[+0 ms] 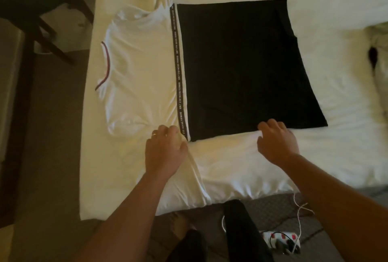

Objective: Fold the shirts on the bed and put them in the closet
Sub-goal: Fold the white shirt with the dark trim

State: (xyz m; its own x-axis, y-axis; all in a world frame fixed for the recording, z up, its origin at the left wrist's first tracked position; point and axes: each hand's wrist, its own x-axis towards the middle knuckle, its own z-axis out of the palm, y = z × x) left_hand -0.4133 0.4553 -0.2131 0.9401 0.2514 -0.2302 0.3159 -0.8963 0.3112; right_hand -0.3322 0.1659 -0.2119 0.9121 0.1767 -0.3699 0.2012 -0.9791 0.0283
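Observation:
A two-tone shirt (147, 68) lies flat on the white bed (252, 165), its collar with a red trim pointing left. The chest half is white and the lower half (241, 66) is black, divided by a black band with white lettering. My left hand (165, 152) grips the shirt's near edge where the band ends, fingers curled on the fabric. My right hand (275, 142) pinches the near edge of the black part, a little left of its bottom corner. One white sleeve stretches away at the top of the view.
A dark wooden chair (42, 16) stands on the floor left of the bed. A power strip (281, 240) with cables lies on the patterned carpet by my legs. Another garment (378, 51) lies bunched at the bed's right edge.

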